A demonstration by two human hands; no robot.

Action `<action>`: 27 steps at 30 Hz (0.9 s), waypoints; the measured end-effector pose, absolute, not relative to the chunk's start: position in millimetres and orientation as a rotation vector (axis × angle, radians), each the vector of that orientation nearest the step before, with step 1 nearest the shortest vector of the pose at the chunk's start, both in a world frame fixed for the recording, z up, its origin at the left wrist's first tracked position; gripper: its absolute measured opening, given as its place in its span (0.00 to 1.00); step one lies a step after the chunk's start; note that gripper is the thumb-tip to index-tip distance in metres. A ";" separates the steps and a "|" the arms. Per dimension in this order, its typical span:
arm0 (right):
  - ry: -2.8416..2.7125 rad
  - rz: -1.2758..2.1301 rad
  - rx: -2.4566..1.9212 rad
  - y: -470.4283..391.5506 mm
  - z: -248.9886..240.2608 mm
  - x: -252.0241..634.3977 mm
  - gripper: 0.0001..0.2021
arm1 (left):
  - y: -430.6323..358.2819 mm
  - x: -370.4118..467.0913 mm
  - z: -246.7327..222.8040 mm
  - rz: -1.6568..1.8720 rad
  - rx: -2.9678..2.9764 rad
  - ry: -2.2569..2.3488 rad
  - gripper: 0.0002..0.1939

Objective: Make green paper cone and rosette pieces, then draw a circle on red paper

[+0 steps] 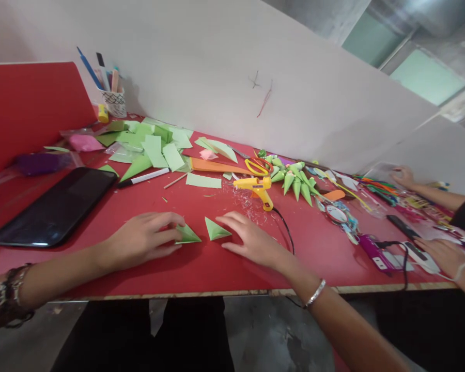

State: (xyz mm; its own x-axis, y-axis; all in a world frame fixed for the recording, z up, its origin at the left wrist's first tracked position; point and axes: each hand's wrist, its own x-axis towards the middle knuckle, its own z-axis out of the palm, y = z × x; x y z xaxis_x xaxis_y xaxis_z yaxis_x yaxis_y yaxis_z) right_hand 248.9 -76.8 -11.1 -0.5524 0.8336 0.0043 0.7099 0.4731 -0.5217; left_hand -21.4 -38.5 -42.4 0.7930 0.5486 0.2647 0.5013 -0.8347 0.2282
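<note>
One black phone lies at the left of the red table, and on the far side behind it stands a patterned cup full of pens. Moving right, loose green paper spreads in a heap along the far side, with a white marker lying in front. Now to the near middle: the left hand, fingers loosely curled, rests at the left green folded piece; whether it actually pinches the paper, I cannot tell. Just to the right, a narrow strip of red between them, sits the right green folded piece, pointed and flat-bottomed, and the right hand comes at it from the right, thumb and fingers parted around its edge. Beyond that hand, a yellow glue gun lies on its side, black cord curving nearer. Farther right, a cluster of green paper cones! Then a purple socket box, and at the far right another person's hands, over what looks like a blurred white device.
</note>
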 end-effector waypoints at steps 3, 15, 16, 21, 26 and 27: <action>-2.398 0.617 -1.338 -80.7 -14.0 250.9 0.25 | -39.0 -22.7 -42.6 0.510 2.865 0.844 0.12; -2.390 0.572 -1.357 -73.5 -20.8 240.2 0.08 | -30.9 -15.8 -40.3 0.501 2.665 0.983 0.13; -2.391 0.563 -1.368 -71.3 -22.0 238.0 0.09 | -30.5 -14.8 -41.4 0.496 2.624 1.018 0.13; -2.416 0.522 -1.413 -58.1 -24.3 229.3 0.13 | -27.8 -11.1 -45.7 0.506 2.495 1.063 0.12; -2.456 0.440 -1.557 -43.1 -23.1 223.4 0.08 | -23.9 -11.4 -47.0 0.520 2.461 0.994 0.12; -2.478 0.428 -1.579 -39.8 -21.7 222.2 0.06 | -23.9 -12.0 -46.7 0.526 2.450 0.994 0.12</action>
State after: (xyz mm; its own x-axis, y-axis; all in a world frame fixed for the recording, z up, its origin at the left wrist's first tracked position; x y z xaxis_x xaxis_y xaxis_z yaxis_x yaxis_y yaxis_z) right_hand 222.2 -39.8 -21.7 -0.4236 0.9058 -0.0091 0.8565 0.3972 -0.3296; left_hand -12.0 -23.9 -46.7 0.6691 0.7215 0.1784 0.5532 -0.6437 0.5288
